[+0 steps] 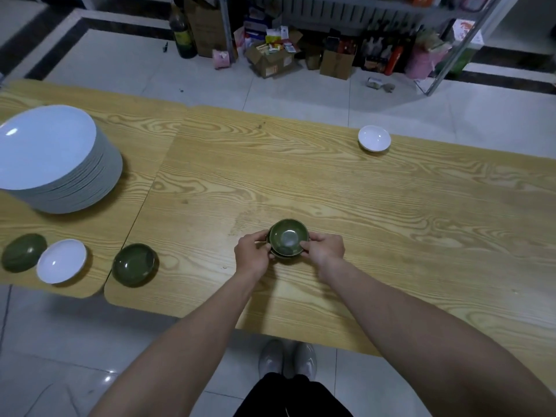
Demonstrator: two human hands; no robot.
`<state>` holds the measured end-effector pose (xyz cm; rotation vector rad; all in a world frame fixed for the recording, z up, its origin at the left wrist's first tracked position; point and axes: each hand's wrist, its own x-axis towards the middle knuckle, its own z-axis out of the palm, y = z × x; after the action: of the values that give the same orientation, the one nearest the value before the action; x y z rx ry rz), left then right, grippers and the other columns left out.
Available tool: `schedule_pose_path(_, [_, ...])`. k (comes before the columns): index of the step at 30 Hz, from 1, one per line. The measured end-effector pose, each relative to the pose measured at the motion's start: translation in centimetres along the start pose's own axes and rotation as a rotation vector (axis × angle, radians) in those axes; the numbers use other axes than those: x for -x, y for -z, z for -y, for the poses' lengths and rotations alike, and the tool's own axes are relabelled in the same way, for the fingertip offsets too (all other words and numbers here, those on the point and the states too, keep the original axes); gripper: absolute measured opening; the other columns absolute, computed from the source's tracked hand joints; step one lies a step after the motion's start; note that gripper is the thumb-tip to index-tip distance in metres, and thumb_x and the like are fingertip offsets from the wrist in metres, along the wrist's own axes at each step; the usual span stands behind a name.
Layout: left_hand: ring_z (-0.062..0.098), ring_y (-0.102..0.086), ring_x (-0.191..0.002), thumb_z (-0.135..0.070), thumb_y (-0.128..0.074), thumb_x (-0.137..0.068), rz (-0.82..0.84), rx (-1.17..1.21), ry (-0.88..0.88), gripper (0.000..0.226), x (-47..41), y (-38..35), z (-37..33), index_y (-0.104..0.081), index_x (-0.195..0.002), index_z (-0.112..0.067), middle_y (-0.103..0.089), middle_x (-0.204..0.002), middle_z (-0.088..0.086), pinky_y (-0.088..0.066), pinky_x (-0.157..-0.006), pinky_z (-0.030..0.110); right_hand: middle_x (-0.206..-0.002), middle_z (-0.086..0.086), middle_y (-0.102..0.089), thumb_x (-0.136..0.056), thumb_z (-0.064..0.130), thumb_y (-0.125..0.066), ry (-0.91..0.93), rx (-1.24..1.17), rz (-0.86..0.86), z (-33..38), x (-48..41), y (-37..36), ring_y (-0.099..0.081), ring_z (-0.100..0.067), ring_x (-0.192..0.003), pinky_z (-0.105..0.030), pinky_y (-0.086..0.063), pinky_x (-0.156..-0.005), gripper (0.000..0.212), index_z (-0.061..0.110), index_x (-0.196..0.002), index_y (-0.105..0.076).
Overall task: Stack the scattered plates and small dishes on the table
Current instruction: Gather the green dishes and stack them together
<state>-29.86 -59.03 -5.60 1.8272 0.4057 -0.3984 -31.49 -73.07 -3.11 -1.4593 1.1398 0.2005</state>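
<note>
- Both hands are on the same thing. The left hand (pixel 252 254) and right hand (pixel 326 249) curl in from either side and pinch the top green dish (pixel 288 236) by its rim.
- That dish is nested open side up in a second green dish (pixel 281 256). Only a sliver of the lower rim shows between the fingers.
- The pair is at the near middle of the wooden table (pixel 301 176). Honestly can't tell if it's sitting on the wood or lifted a hair.
- Far left there's a tall stack of white plates (pixel 51 158), pretty neat already.
- Three loose ones sit along the near left edge: an upside-down green dish (pixel 24 252), a white dish (pixel 61 260) touching or just beside it, and a lone green dish (pixel 134 264) right by the seam where the two tabletops meet.
- Way over at the far right edge is another small white dish (pixel 374 138), well apart from everything else.
- Past the table, on the tile floor, a metal shelf (pixel 451 55) has cardboard boxes (pixel 270 60) and bottles around it.
- Grey shoes (pixel 287 359) poke out under the near edge.
</note>
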Motion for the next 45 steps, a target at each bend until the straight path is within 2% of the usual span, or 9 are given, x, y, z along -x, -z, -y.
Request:
schedule_pose_path(3, [0.024,-0.066,-0.069,0.014,-0.057,-0.089,0.010,-0.006,0.002,0.038,-0.1,0.1,0.1,-0.072,-0.108,-0.015,-0.068,-0.099,0.004,-0.060,-0.073,0.036,-0.102,-0.012,-0.074,-0.079,-0.007,-0.077,0.019,0.064,-0.010,-0.3,-0.2,-0.2,-0.071,-0.020,-0.080,-0.024,-0.060,-0.070,0.031,0.004,-0.108,-0.074])
schedule_pose_path(8, [0.019,-0.062,-0.066,0.017,-0.053,-0.086,0.028,-0.083,-0.017,0.043,0.4,0.3,-0.3,-0.072,-0.113,-0.010,-0.069,-0.096,0.003,-0.057,-0.067,0.031,-0.112,-0.008,-0.073,-0.079,0.002,-0.079,0.102,0.258,0.009,-0.5,0.1,-0.1,-0.069,-0.022,-0.102,-0.034,-0.054,-0.097,0.033,0.006,-0.112,-0.073])
schedule_pose_path(12, [0.027,-0.068,-0.091,0.013,-0.054,-0.087,0.050,-0.184,-0.054,0.043,0.5,0.7,-0.4,-0.071,-0.117,-0.012,-0.069,-0.113,0.008,-0.056,-0.087,0.039,-0.115,-0.006,-0.070,-0.085,0.008,-0.075,0.174,0.371,0.034,0.1,1.1,0.7,-0.064,-0.018,-0.099,-0.020,-0.044,-0.086,0.032,0.005,-0.116,-0.070])
schedule_pose_path(16, [0.029,-0.058,-0.117,0.000,-0.051,-0.094,0.132,-0.544,-0.232,0.039,1.2,1.7,-1.1,-0.064,-0.129,-0.013,-0.059,-0.129,0.012,-0.045,-0.100,0.031,-0.110,-0.007,-0.069,-0.091,0.016,-0.067,0.422,0.708,0.045,0.2,2.7,1.1,-0.064,-0.025,-0.105,-0.030,-0.049,-0.087,0.027,0.006,-0.116,-0.069])
schedule_pose_path(20, [0.031,-0.041,-0.131,-0.021,-0.046,-0.098,0.143,-0.953,-0.387,0.043,2.7,3.3,-2.6,-0.049,-0.140,-0.014,-0.046,-0.145,0.011,-0.036,-0.104,0.040,-0.121,-0.009,-0.061,-0.094,0.033,-0.057,0.762,1.128,0.125,0.6,5.0,1.0,-0.057,-0.030,-0.114,-0.038,-0.049,-0.090,0.036,0.012,-0.123,-0.063])
schedule_pose_path(23, [0.033,-0.021,-0.145,-0.038,-0.038,-0.101,0.098,-1.234,-0.432,0.052,4.5,4.8,-3.5,-0.033,-0.149,-0.021,-0.025,-0.160,0.006,-0.017,-0.116,0.052,-0.148,-0.012,-0.044,-0.096,0.044,-0.050,0.979,1.453,0.191,1.6,7.0,0.5,-0.036,-0.031,-0.139,-0.047,-0.025,-0.114,0.055,0.013,-0.141,-0.047])
schedule_pose_path(25, [0.035,-0.008,-0.150,-0.045,-0.034,-0.102,0.062,-1.316,-0.416,0.058,5.9,6.1,-4.0,-0.021,-0.154,-0.023,-0.011,-0.164,0.005,-0.008,-0.117,0.057,-0.160,-0.015,-0.022,-0.097,0.050,-0.045,1.033,1.577,0.217,2.0,8.5,0.0,-0.017,-0.033,-0.149,-0.054,-0.011,-0.119,0.069,0.015,-0.153,-0.028])
schedule_pose_path(29, [0.036,0.001,-0.151,-0.050,-0.034,-0.101,-0.065,-1.355,-0.345,0.065,9.1,9.9,-3.7,-0.011,-0.156,-0.025,0.000,-0.165,0.006,-0.006,-0.117,0.060,-0.165,-0.015,-0.002,-0.096,0.059,-0.045,1.089,1.642,0.254,2.1,11.6,-1.4,0.000,-0.037,-0.152,-0.058,-0.003,-0.120,0.083,0.018,-0.158,-0.009])
schedule_pose_path(45, [0.032,-0.004,-0.151,-0.048,-0.043,-0.097,-0.255,-1.202,-0.165,0.066,13.9,25.4,2.8,-0.017,-0.154,-0.025,-0.004,-0.165,0.008,-0.011,-0.117,0.059,-0.165,-0.014,0.000,-0.096,0.057,-0.045,1.224,1.635,0.355,-2.8,20.9,-13.3,0.000,-0.035,-0.152,-0.055,-0.007,-0.120,0.083,0.019,-0.159,-0.006])
